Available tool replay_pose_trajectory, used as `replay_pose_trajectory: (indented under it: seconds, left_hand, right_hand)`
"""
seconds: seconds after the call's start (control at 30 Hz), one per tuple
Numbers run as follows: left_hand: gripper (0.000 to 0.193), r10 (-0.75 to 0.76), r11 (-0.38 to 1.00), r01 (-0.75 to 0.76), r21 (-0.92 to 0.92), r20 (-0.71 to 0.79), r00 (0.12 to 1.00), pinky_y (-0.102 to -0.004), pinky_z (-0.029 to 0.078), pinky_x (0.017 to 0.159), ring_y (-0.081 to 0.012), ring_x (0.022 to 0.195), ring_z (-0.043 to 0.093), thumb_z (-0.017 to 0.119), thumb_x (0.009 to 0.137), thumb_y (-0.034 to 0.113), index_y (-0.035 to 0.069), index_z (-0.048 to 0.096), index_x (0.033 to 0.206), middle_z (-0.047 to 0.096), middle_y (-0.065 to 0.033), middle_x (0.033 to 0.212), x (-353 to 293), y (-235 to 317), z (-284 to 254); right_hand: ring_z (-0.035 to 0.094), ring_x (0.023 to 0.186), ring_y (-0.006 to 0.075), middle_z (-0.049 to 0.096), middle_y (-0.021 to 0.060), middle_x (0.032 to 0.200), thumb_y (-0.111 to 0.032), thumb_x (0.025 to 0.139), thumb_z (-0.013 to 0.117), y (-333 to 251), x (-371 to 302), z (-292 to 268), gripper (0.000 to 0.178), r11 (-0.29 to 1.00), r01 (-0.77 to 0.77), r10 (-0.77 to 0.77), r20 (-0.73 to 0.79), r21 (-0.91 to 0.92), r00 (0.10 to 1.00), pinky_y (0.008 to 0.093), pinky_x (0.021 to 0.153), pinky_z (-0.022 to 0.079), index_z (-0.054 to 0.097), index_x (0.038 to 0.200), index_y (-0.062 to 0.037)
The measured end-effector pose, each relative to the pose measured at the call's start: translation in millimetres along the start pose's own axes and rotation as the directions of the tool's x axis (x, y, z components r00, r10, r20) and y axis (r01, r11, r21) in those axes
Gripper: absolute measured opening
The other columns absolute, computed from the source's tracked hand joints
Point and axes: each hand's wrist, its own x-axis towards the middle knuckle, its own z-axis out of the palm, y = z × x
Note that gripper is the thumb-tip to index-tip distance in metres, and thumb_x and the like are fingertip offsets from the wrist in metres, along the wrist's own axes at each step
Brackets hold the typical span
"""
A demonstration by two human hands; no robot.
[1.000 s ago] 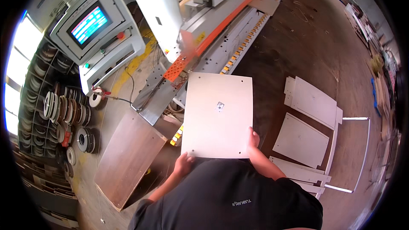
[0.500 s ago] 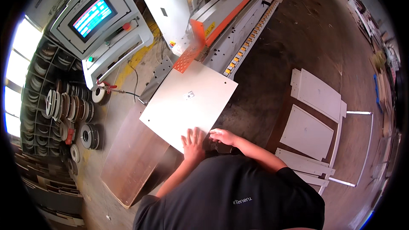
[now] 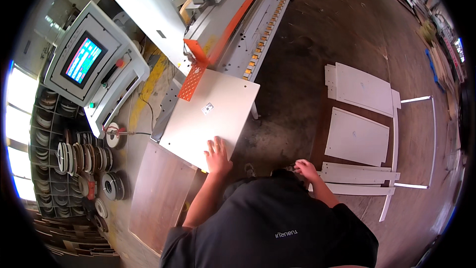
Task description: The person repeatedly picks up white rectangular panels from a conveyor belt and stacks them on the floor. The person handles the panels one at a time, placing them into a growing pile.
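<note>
A square white panel (image 3: pixel 218 104) with a small label and dark holes near its corners lies at the infeed end of a long machine (image 3: pixel 218 25). Its far edge reaches the orange perforated guard (image 3: pixel 192 83). My left hand (image 3: pixel 216 159) rests flat on the panel's near part, fingers stretched forward. Off to the right of the panel, my right hand (image 3: pixel 306 168) hangs in front of my body with nothing visible in it. Its fingers are loosely bent and a little apart, near a stack of white strips (image 3: pixel 354 174).
A control console (image 3: pixel 82 59) with a lit screen stands at the left. Below it are rolls of edge banding (image 3: pixel 79 158) on a rack. A brown board (image 3: pixel 158 183) sits beside my left arm. More white panels (image 3: pixel 364 89) lie on a low cart at right.
My right hand has left the panel's near edge and moved right. My left hand stays on the panel. The view has shifted, so the machine sits further left.
</note>
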Motion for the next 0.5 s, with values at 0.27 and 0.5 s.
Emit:
replay_pose_trajectory:
  seconds: [0.27, 0.5]
  left_hand:
    - [0.105, 0.004, 0.999, -0.004, -0.032, -0.009, 1.000, -0.0603, 0.031, 0.119, -0.0392, 0.157, 0.019, 0.078, 0.072, 0.030, 0.012, 0.028, 0.163, 0.019, -0.0125, 0.172, 78, 46, -20]
    - [0.076, 0.266, 0.940, -0.320, -0.116, -0.339, 0.903, -0.0486, 0.033, 0.120, -0.0352, 0.148, 0.038, 0.071, 0.075, 0.013, 0.006, 0.049, 0.148, 0.046, -0.0146, 0.156, 123, 91, -10]
  right_hand:
    - [0.068, 0.079, 0.0169, 0.074, 0.0073, 0.096, -0.035, 0.096, 0.070, 130, 11, -95, 0.032, 0.998, -0.053, 0.047, -0.156, -0.034, 0.987, 0.0335, 0.066, 0.054, 0.069, 0.113, -0.0081]
    - [0.069, 0.080, 0.0171, 0.073, 0.0072, 0.096, -0.032, 0.098, 0.067, 170, 0, -148, 0.032, 0.969, -0.061, 0.118, -0.228, 0.240, 0.967, 0.0335, 0.074, 0.057, 0.068, 0.110, -0.0020]
